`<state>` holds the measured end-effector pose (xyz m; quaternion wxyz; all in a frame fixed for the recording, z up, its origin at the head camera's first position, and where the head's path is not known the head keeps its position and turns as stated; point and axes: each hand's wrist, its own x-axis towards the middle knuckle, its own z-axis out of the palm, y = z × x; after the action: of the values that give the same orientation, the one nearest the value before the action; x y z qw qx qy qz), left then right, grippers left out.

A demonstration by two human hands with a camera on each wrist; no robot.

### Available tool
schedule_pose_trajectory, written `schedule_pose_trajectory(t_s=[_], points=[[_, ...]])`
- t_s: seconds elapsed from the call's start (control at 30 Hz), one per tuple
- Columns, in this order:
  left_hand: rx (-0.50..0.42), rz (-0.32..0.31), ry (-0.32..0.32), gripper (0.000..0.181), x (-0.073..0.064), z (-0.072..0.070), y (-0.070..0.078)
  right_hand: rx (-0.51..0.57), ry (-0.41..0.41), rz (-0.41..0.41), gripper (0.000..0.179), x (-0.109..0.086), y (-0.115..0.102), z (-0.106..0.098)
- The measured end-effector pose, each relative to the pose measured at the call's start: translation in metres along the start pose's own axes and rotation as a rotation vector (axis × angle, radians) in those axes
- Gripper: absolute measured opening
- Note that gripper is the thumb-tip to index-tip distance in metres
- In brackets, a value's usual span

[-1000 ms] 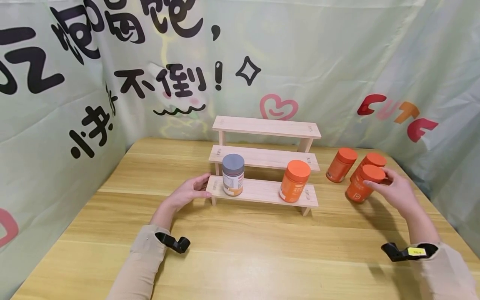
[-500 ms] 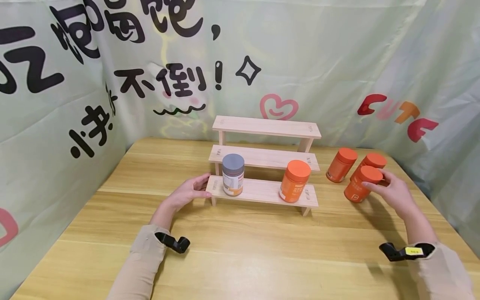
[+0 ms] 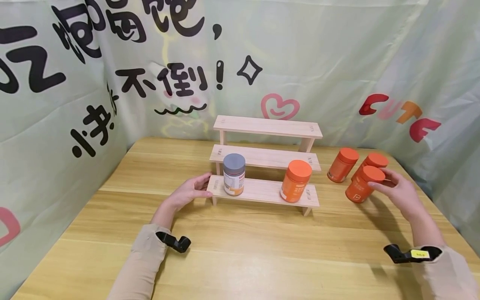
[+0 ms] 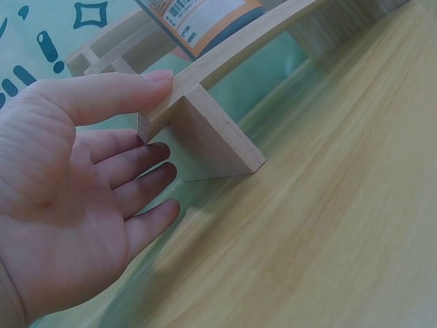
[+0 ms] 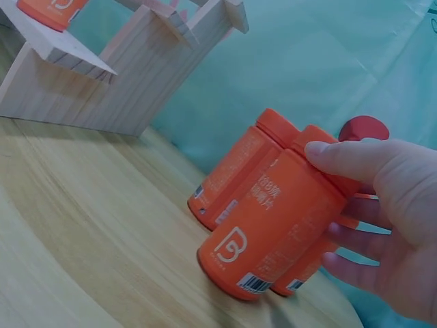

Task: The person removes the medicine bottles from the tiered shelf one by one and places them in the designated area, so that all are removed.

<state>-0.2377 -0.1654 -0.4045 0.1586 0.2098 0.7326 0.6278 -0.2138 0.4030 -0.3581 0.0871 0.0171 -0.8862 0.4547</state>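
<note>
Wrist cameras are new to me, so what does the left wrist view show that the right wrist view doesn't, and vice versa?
Only the left wrist view: the left hand, thumb on one end of the wooden shelf, and the lower part of the grey-capped jar.
Only the right wrist view: the right hand gripping the front orange jar, two orange jars behind it, and part of a fourth orange jar on the shelf.
Both: the wooden shelf, tabletop and green cloth.
</note>
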Motion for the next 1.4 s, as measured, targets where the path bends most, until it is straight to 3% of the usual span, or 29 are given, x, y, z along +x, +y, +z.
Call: schedule_pose_trajectory(t_s=[0.3,0.4,0.73,1.4], points=[[0.012,0.002,0.008,0.081,-0.001,0.0,0.0,-0.008,0.029,0.057,0.061,-0.002,-0.007,-0.009],[0.014,0.004,0.004,0.081,0.0,0.0,0.0,0.002,0.002,0.046,0.064,-0.006,-0.018,-0.013],[0.0,-0.004,0.012,0.082,0.001,-0.001,0.001,0.064,0.038,0.003,0.062,-0.005,-0.048,-0.017],[-0.013,-0.011,0.008,0.082,0.001,0.001,0.001,0.059,-0.057,-0.078,0.056,0.004,-0.103,0.013]])
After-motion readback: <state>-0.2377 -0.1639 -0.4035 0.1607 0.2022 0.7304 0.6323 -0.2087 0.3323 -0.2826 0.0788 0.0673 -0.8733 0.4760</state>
